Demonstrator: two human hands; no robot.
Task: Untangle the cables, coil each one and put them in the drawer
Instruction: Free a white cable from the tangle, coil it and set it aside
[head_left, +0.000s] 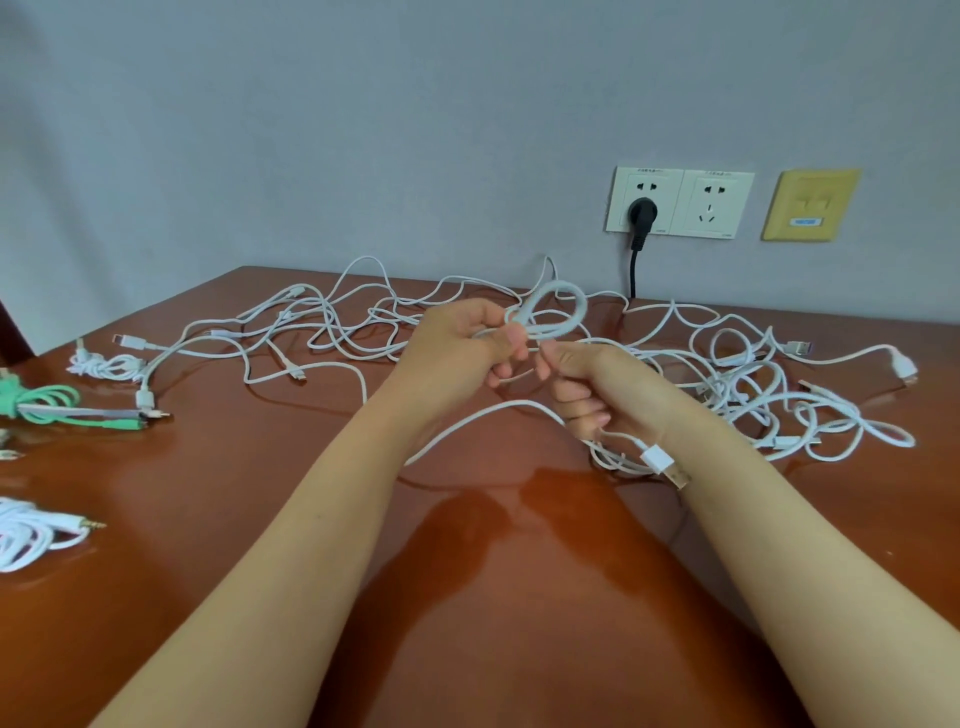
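Observation:
Above the middle of the red-brown table (493, 545), my left hand (462, 348) grips a small coil of white cable (558, 309) that loops up past its fingers. My right hand (592, 384) pinches the same cable just right of the coil; its loose end with a white USB plug (660, 461) hangs below my right wrist. Behind both hands a tangle of several white cables (322, 322) spreads across the far half of the table, densest at the right (753, 395). No drawer is in view.
At the left edge lie a coiled green cable (47, 402), a small white bundle (106, 366) and a coiled white audio cable (31, 538). A black plug (641, 213) sits in a wall socket, its cord dropping behind the table. A yellow wall plate (810, 205) is further right.

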